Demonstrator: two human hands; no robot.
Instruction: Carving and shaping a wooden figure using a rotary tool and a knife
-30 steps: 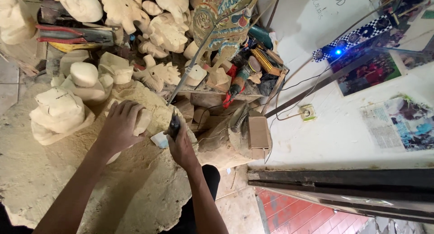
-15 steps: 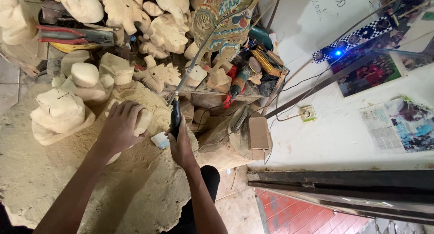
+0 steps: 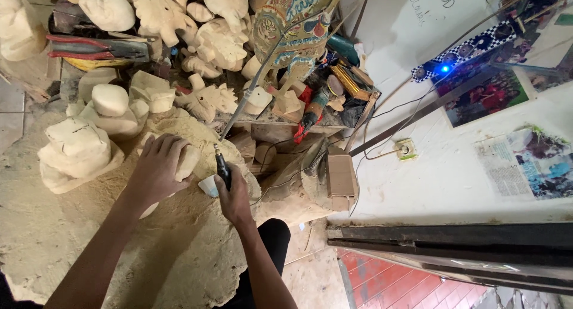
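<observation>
My left hand (image 3: 156,169) lies fingers-down over a pale carved wood piece (image 3: 188,160), holding it against a sawdust-covered surface (image 3: 119,243). My right hand (image 3: 234,197) grips a slim black rotary carving tool (image 3: 222,166), its tip pointing up and away, just right of the wood piece. A flexible shaft (image 3: 250,88) rises from the tool toward the back. A small pale blue-white object (image 3: 209,185) sits between the two hands.
Rough-cut pale wood figures (image 3: 77,148) stand at the left, with several more piled at the back (image 3: 215,40). A painted carved figure (image 3: 298,28), tools and a cable clutter (image 3: 316,106) fill the middle. At right are a white wall with a socket (image 3: 407,149) and pictures (image 3: 525,163).
My right hand has swung the black tool upright, then shifted slightly closer to the wood piece. My left hand has stayed on the wood.
</observation>
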